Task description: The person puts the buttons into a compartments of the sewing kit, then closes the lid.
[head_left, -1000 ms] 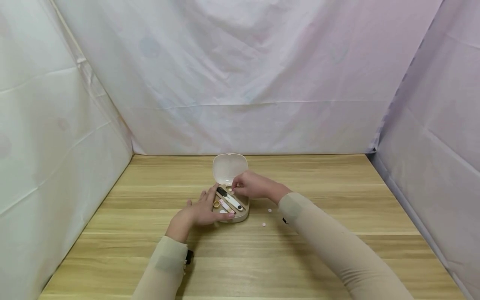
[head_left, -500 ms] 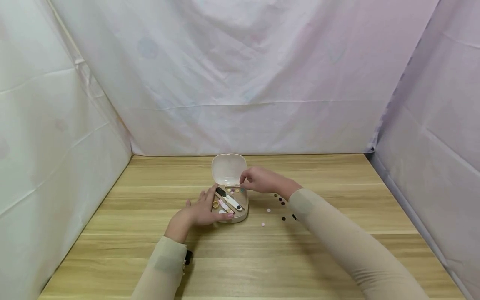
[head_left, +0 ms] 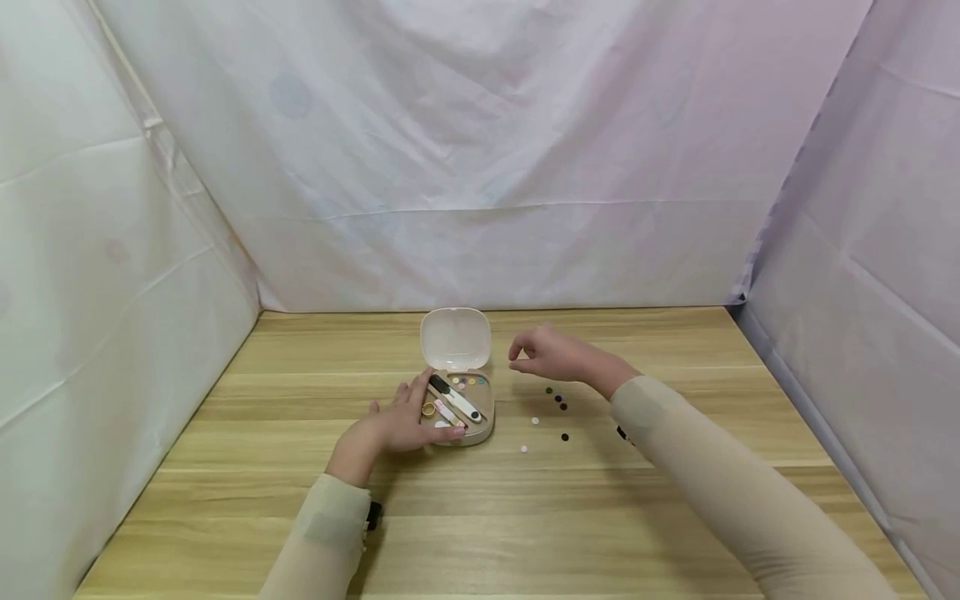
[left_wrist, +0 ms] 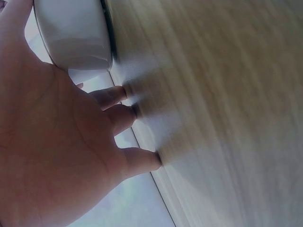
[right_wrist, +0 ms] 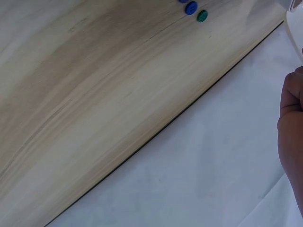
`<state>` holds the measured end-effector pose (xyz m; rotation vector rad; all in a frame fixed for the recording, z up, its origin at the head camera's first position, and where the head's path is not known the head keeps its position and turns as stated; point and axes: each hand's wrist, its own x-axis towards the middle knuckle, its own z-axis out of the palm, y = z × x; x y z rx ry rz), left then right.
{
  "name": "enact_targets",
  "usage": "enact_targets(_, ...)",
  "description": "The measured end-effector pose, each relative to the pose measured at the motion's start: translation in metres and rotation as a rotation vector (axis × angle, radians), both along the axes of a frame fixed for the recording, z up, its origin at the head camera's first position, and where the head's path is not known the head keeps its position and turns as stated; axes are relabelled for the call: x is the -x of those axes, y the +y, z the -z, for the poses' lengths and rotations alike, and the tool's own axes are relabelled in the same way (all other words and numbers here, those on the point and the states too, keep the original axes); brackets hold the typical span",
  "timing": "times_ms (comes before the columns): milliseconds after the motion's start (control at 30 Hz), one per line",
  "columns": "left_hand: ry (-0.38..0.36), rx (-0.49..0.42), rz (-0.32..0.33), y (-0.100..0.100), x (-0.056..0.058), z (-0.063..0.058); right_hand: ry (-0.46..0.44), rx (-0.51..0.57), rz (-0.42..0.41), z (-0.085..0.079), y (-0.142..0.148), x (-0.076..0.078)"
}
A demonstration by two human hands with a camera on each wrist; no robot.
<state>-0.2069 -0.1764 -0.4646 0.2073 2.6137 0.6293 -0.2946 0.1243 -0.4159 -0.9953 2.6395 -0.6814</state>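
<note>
A beige sewing box [head_left: 486,430] stands on the table, its pale lid [head_left: 455,340] tipped up at the back. Inside lie white thread snips [head_left: 459,400] with a dark end, a gold ring-shaped piece [head_left: 428,409], a pink-and-white strip [head_left: 447,413] and several small buttons [head_left: 471,381] in the back compartment. My left hand [head_left: 399,423] is spread along the box's left and front sides; in the left wrist view, straight fingers [left_wrist: 142,161] touch the tabletop beside the box wall [left_wrist: 75,38]. Right of the lid, my right hand [head_left: 555,354] hovers with loosely bent fingers and nothing visible in them.
Loose buttons lie right of the box: a green button [head_left: 549,390], a blue button [right_wrist: 191,8], dark ones including a black button [head_left: 565,437], a white button [head_left: 535,421] and a pink button [head_left: 523,449]. White cloth [head_left: 465,250] hangs behind the wooden table [head_left: 480,533].
My right hand has left the box's back compartment and moved right, uncovering the coloured buttons there and the dark and green ones on the table. My left hand stays against the box.
</note>
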Motion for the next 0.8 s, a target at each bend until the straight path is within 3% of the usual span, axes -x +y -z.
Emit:
enact_targets(300,0.007,-0.013,-0.004,-0.001,0.001,0.001,-0.022,-0.014,0.040,0.008,0.032,-0.014)
enact_targets(800,0.001,-0.017,0.000,-0.001,-0.001,0.000,-0.060,0.071,0.006,0.039,0.074,-0.049)
